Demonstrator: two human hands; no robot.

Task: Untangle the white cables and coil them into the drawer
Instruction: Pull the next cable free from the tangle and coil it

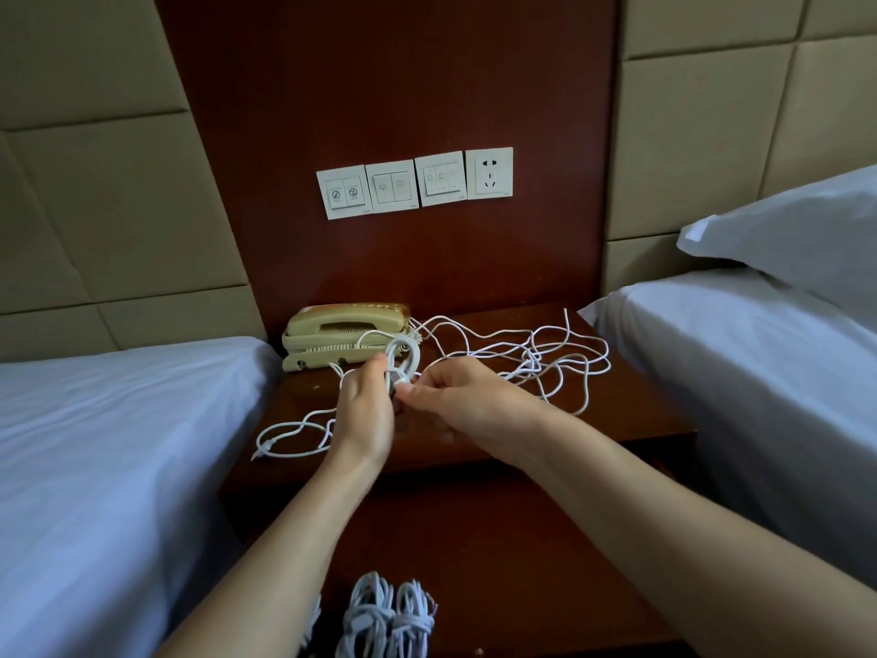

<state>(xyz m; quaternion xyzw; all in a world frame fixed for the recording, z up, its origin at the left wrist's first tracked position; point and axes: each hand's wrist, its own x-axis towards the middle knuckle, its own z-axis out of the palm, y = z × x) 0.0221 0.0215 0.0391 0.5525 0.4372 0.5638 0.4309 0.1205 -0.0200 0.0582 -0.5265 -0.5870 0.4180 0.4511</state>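
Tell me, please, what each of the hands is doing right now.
Left hand: grips the small cable coil.
Right hand: pinches that coil too.

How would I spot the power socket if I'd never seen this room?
Look at the dark wood panel above the telephone. Four white plates sit in a row on it; the power socket is the rightmost. It alone has pin holes, while the other three carry switch buttons.
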